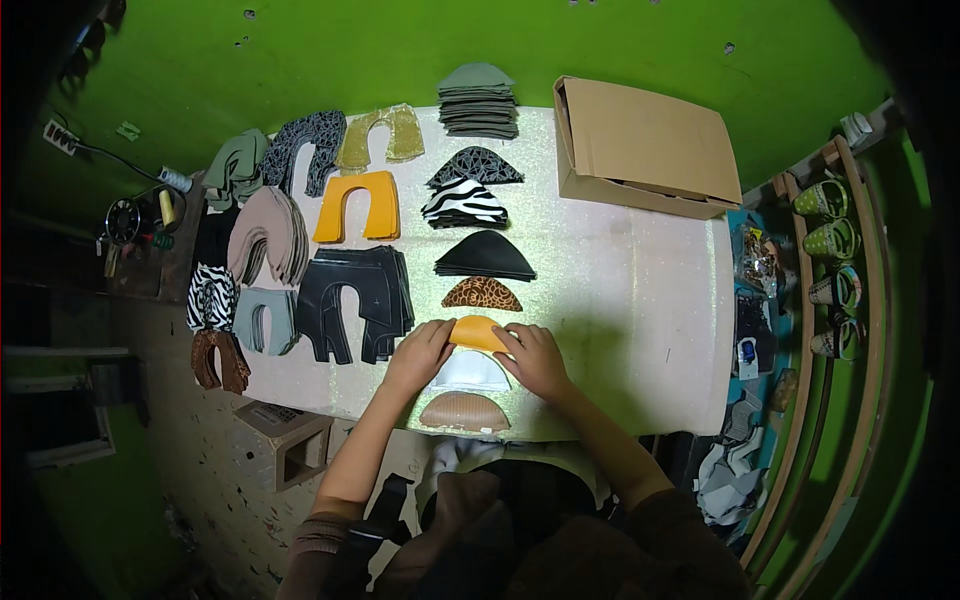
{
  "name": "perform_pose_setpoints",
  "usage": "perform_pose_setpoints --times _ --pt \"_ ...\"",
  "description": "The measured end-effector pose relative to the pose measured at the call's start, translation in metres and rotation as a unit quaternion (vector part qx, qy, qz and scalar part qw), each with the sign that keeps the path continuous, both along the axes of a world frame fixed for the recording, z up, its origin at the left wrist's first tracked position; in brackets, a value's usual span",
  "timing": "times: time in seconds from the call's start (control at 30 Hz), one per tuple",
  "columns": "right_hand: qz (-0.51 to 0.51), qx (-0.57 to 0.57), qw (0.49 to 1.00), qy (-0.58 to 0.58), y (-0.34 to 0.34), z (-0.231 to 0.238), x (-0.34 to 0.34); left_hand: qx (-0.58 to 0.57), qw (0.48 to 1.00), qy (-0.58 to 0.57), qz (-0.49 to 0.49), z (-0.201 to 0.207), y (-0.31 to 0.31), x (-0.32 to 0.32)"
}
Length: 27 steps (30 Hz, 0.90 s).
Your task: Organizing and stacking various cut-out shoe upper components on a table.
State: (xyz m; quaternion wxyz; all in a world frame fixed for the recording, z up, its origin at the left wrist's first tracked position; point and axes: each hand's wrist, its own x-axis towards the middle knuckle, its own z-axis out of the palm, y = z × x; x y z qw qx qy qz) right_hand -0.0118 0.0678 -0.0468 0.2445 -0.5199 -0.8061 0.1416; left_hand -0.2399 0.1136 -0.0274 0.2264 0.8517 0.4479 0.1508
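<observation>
My left hand (420, 352) and my right hand (533, 358) grip the two ends of a yellow half-round piece (477, 333), fingers bent over its corners. It lies in a column of similar shapes along the middle of the table. Just nearer to me are a white half-round piece (468, 371) and a tan ribbed one (464, 411). Beyond my hands come a leopard-print piece (482, 293), a black stack (486, 256), a zebra-print stack (464, 204), a dark patterned stack (474, 166) and a tall grey-green stack (478, 101).
Left of the column lie U-shaped pieces in several colours, among them a yellow stack (329, 222) and a black stack (318, 305). A cardboard box (645, 140) stands at the table's far right. Shoes (826, 240) hang on a wooden rack (868, 300) along the right wall.
</observation>
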Motion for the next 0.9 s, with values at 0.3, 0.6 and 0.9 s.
perform_pose_setpoints --times 0.3,0.6,0.9 --pt "-0.027 0.023 0.999 -0.007 0.006 0.000 0.003 0.048 0.999 -0.005 -0.002 -0.002 0.006 0.007" --pt "0.010 -0.044 0.999 0.009 -0.040 0.021 0.018 -0.068 0.997 -0.022 -0.005 0.028 -0.032 -0.037" --pt "0.027 -0.063 0.997 0.040 -0.053 0.002 -0.014 -0.078 0.995 -0.027 -0.056 0.010 -0.049 -0.050"
